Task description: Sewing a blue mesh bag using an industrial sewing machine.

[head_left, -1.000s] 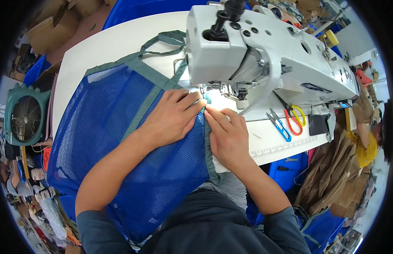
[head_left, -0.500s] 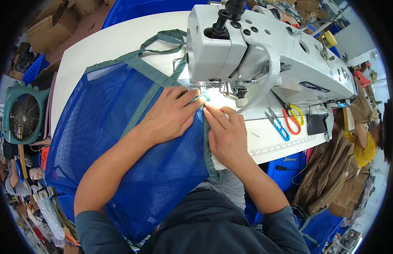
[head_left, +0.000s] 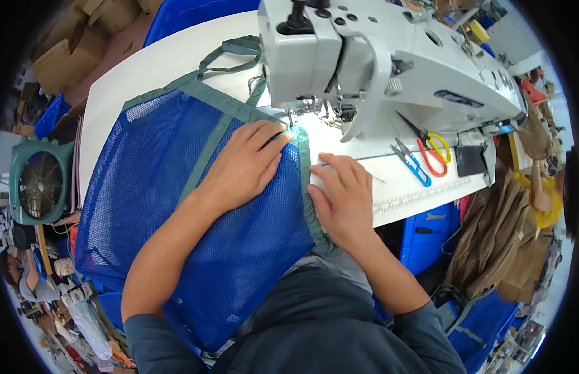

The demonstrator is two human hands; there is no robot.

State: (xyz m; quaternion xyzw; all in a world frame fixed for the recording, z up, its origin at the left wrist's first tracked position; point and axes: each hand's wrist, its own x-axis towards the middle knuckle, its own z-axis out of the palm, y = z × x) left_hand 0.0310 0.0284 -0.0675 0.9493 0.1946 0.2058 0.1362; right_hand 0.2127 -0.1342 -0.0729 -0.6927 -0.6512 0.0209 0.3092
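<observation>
Two hands flank the green binding (head_left: 304,162) of a blue mesh bag (head_left: 252,237), spread over the bench (head_left: 168,56) up to the needle. The right hand (head_left: 344,198) has just drawn back from there, fingers loosely curled, thumb apart, tips beside the binding; I cannot tell whether they touch. That leaves the left hand (head_left: 243,163), fingers nearly flat and close together, pressing the mesh just below the white sewing machine (head_left: 308,59).

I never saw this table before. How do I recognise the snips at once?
Find the big white sewing machine, then look at the white table in front of it, to the right of the right hand. The snips lie between that hand and the scissors. Their handles are blue, while the scissors have one red and one yellow loop.
</observation>
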